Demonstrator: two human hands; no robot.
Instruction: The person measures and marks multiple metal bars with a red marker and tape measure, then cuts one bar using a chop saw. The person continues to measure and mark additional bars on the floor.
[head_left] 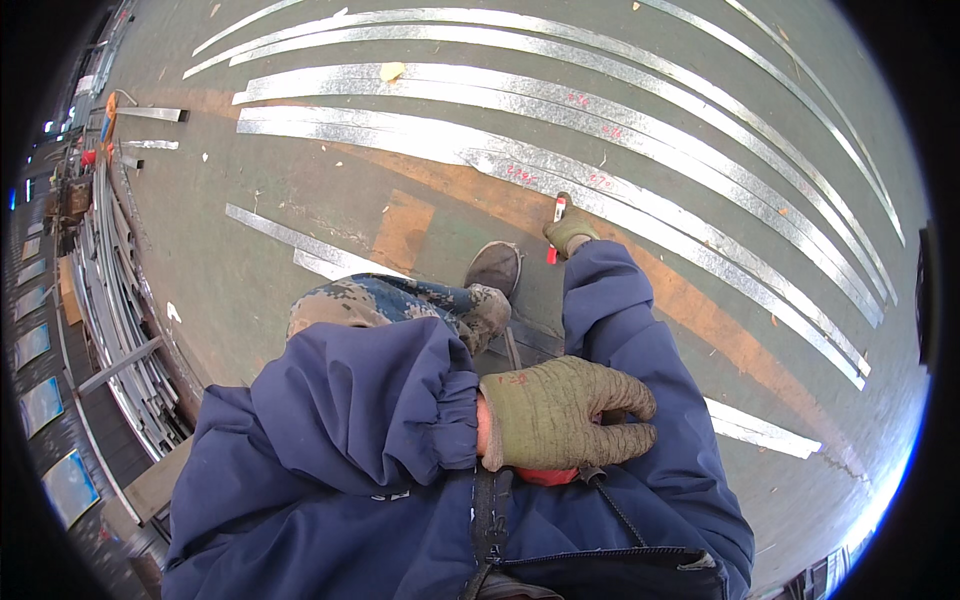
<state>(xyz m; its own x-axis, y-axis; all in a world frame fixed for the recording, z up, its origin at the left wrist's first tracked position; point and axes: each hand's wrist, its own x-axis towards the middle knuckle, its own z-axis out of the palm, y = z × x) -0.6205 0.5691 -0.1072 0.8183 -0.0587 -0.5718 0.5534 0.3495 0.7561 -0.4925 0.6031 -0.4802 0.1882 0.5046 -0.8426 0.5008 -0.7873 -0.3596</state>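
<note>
My right hand [572, 232], in an olive work glove, is reached out over the floor. It grips a red-and-white marker pen [558, 212], held upright in the picture just short of the nearest long metal strips [540, 172]. Red handwritten marks show on several of these shiny strips. My left hand [570, 412], in a matching glove, rests across my front by the right sleeve, thumb and fingers stretched out and apart. A red thing [546, 477] peeks out under its palm; its kind is hidden.
More shiny strips [480, 38] lie in rows further off, and shorter ones [290, 238] lie left of my knee. My shoe [494, 270] stands close to the strips. Along the left edge is a stack of long metal bars [125, 330].
</note>
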